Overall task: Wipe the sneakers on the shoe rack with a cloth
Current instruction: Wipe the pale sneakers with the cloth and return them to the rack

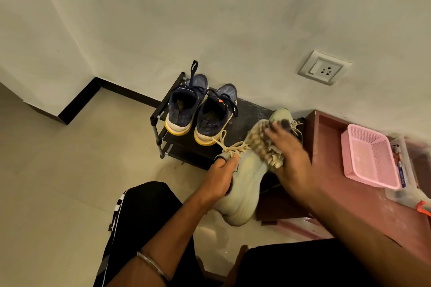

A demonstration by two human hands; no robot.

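A pale green sneaker (247, 184) with cream laces is held up in front of the shoe rack (251, 109). My left hand (221, 175) grips it at the collar, thumb by the laces. My right hand (289, 154) presses a checked beige cloth (261, 144) against the sneaker's side, fingers spread over the cloth. A second pale sneaker's toe (281, 114) shows behind my right hand on the rack. Two dark blue sneakers with yellow soles (200, 109) stand side by side on the rack's top shelf, heels towards me.
A reddish wooden cabinet (331, 170) stands right of the rack, carrying a pink plastic basket (370, 156) and a clear box. A wall socket (324, 67) is on the wall above. My knees in black trousers (144, 214) are at the bottom; tiled floor lies to the left.
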